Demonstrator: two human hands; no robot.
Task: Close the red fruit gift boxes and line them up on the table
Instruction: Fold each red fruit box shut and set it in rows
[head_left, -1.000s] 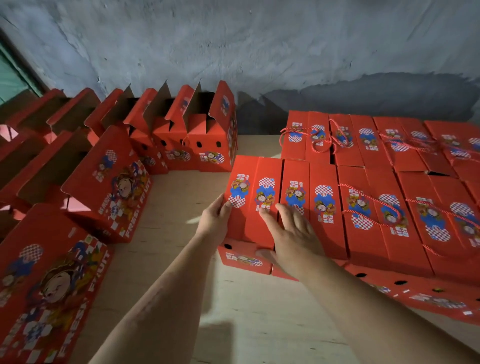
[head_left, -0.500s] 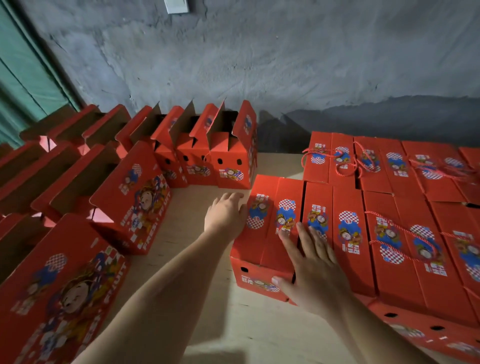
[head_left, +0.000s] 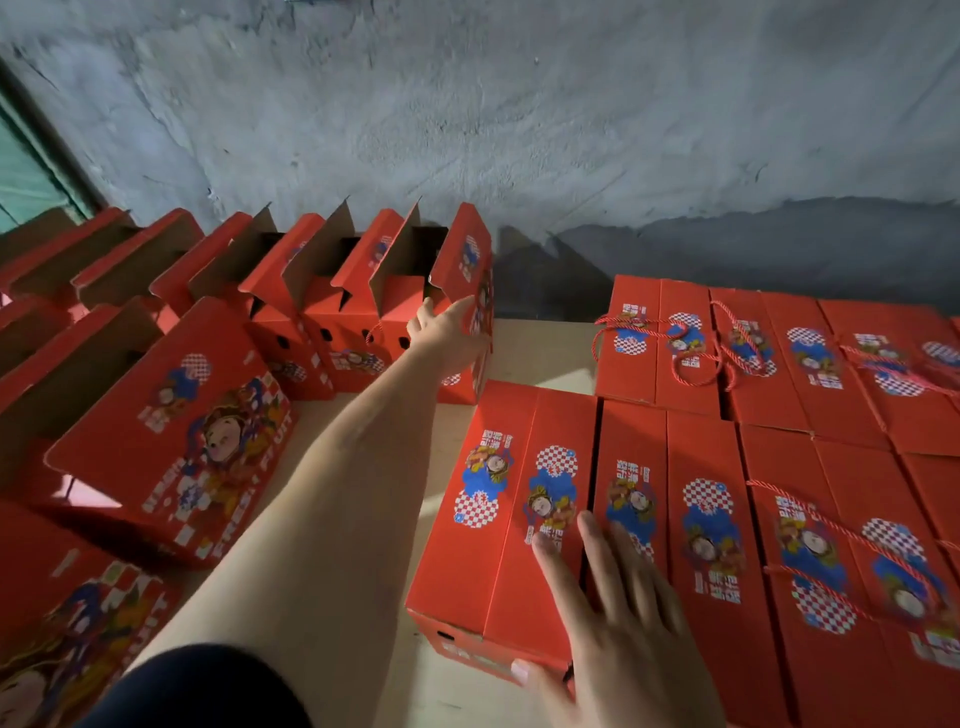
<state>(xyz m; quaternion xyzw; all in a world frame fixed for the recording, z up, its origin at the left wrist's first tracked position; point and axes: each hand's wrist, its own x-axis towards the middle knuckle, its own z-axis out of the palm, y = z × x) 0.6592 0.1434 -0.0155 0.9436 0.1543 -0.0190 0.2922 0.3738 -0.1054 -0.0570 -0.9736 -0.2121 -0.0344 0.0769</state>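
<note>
My left hand (head_left: 447, 327) reaches far forward and touches the upright flap of an open red gift box (head_left: 462, 291), the rightmost of a row along the back wall; whether its fingers curl round the flap cannot be told. My right hand (head_left: 618, 613) lies flat with spread fingers on top of the nearest closed red box (head_left: 509, 509), thumb at its front edge. That box stands at the left end of a front row of closed boxes (head_left: 727, 519). A second closed row (head_left: 753, 348) lies behind it.
Several open red boxes (head_left: 311, 291) with raised flaps line the back left. More boxes lean on their sides at the left (head_left: 171, 436). Red cord handles (head_left: 691, 358) lie on the closed boxes. Bare wooden table (head_left: 363, 519) runs between the groups. A grey wall (head_left: 519, 130) stands behind.
My left hand left the closed box and stretched forward to the rightmost open box at the back. My right hand stayed flat on the closed box.
</note>
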